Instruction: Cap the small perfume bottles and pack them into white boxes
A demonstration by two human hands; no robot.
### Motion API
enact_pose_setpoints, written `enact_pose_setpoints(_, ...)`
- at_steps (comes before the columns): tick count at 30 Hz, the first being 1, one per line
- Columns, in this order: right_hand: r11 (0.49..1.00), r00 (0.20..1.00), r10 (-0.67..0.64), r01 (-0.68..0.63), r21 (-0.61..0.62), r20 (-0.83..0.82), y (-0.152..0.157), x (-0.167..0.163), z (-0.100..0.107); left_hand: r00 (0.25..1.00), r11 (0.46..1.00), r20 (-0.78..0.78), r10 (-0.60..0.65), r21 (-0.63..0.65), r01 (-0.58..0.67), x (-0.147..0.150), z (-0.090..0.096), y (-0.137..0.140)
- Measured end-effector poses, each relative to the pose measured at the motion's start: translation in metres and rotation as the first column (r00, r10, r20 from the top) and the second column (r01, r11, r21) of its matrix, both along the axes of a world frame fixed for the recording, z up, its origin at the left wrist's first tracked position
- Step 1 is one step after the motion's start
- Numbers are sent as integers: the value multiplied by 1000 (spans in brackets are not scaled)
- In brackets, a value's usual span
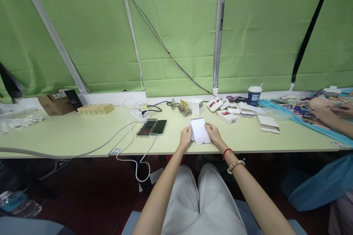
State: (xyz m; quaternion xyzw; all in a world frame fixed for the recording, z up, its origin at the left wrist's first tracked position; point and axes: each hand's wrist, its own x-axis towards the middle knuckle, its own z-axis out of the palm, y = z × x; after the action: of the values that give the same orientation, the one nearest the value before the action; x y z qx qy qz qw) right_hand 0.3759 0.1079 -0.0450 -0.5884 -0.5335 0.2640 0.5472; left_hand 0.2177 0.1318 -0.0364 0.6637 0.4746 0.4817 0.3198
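Note:
Between my two hands is a small white cardboard box (200, 131), its plain white face turned up and a flap showing at the near end. My left hand (185, 137) grips its left side with the fingers closed. On the opposite edge, my right hand (214, 133) holds the box with thumb and fingers; a red cord and a beaded bracelet are on that wrist. Just beyond it stand several small glass bottles with gold tops (183, 107) and an upright white box (196, 106). Whether the held box contains anything cannot be seen.
Right of my hands lie several printed white boxes (227, 116), an unfolded carton (268, 124) and a dark blue cup (253, 96). A tablet-like device (160, 127) with white cables (131, 137) is at left, beyond it yellow boxes (95, 109). Another person's arm (331, 119) is far right.

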Motion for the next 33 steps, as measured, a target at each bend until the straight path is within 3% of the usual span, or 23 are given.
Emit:
enact_pose_setpoints(3, 996, 965, 94, -91, 26, -245, -2, 2, 1, 996, 1000, 94, 5, -18, -3, -2, 0, -1)
enact_pose_setpoints(6, 992, 930, 127, -117, 50, -344, -6, 3, 4, 974, 993, 214, -68, -76, 86, -3, 1, -6)
enact_pose_setpoints(10, 985, 930, 175, -170, 43, -323, -11, 0, 8, 942, 980, 316, -114, -119, 159, -6, 2, -9)
enact_pose_setpoints(14, 980, 943, 195, -197, 19, -272, -14, -2, 10, 925, 987, 374, -69, -107, 117, -7, 4, -7)
enact_pose_setpoints(22, 983, 948, 186, -180, 45, -259, -11, -1, 4, 915, 972, 404, -4, -211, 98, -12, 11, -9)
enact_pose_setpoints(33, 967, 928, 255, -237, 99, -273, -8, -1, 3, 881, 937, 410, -236, -143, 318, -14, 10, -11)
